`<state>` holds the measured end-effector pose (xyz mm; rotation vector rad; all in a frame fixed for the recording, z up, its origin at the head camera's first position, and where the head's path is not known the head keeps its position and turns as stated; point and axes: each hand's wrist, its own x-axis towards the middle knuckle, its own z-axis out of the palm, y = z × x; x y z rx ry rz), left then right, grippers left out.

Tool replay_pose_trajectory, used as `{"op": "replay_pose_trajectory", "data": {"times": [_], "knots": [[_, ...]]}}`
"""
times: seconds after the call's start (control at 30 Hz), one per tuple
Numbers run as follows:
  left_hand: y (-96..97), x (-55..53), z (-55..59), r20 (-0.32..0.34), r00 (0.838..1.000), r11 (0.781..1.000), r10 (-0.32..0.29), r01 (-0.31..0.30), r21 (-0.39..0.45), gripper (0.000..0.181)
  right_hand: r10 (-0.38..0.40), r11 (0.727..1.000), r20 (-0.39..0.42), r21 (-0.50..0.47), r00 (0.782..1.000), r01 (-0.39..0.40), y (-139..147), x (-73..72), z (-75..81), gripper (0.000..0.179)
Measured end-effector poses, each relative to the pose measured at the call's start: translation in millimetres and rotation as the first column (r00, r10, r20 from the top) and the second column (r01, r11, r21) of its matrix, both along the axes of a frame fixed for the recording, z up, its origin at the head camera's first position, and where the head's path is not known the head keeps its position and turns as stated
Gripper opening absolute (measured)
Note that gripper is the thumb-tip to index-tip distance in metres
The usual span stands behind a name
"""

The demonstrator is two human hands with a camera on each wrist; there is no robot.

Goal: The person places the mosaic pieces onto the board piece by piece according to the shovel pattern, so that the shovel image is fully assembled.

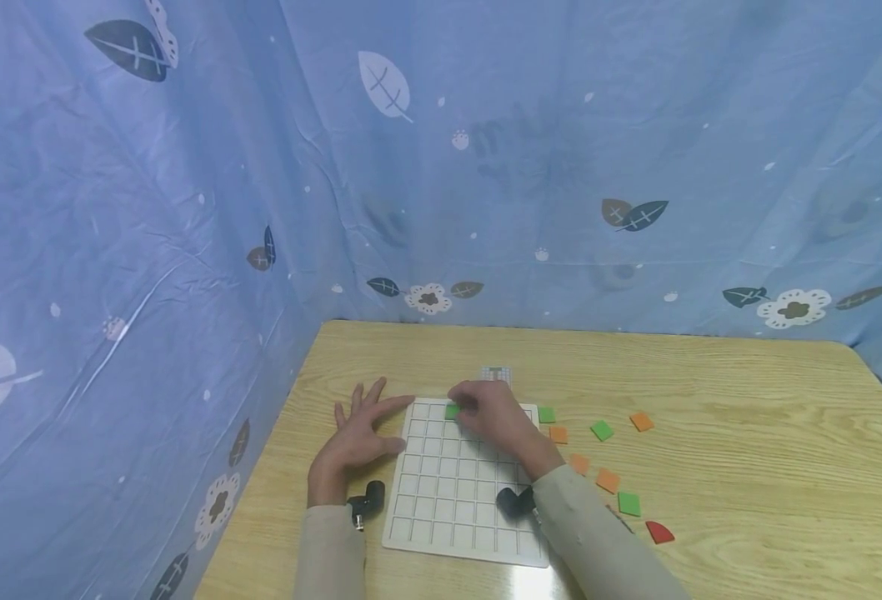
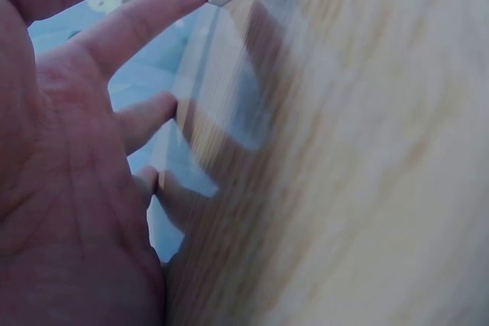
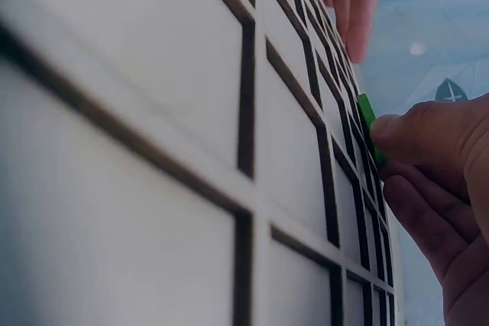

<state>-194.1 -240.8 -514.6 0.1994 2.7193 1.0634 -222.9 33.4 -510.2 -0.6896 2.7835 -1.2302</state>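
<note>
A white board (image 1: pixel 445 510) with a grid of raised lines lies flat on the wooden table. My right hand (image 1: pixel 495 415) pinches a small green square tile (image 1: pixel 452 412) between thumb and fingers at the board's far row. In the right wrist view the green tile (image 3: pixel 366 114) stands tilted on edge against the grid, the thumb on its side. My left hand (image 1: pixel 361 437) spreads its fingers at the board's left side. Its index finger touches the far left corner and the thumb lies by the left edge; the other fingertips rest on the table.
Right of the board lie loose green tiles (image 1: pixel 602 430), orange tiles (image 1: pixel 608 480) and a red quarter-round piece (image 1: pixel 660 532). A small printed card (image 1: pixel 497 373) sits behind the board, partly covered by my right hand. Blue patterned cloth (image 1: pixel 531 167) hangs behind and left of the table.
</note>
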Motion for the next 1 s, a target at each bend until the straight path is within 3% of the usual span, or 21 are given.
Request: {"op": "replay_pose_trajectory", "data": {"times": [0.57,0.87,1.0], "knots": [[1.1,0.5,0.5,-0.003,1.0,1.0,-0.001,0.001,-0.003,0.078,0.001,1.0,-0.004,0.012,1.0,-0.001,6.1,7.2,7.0,0.035],[0.7,1.8,-0.3,-0.013,1.0,1.0,-0.002,0.002,0.004,0.079,0.024,0.996,0.009,-0.082,1.0,-0.023,41.8,34.1,29.0,0.041],[0.6,1.7,-1.0,-0.014,1.0,1.0,-0.003,0.003,0.005,0.08,-0.01,0.997,0.005,-0.08,1.0,0.011,65.9,51.1,37.2,0.042]]}}
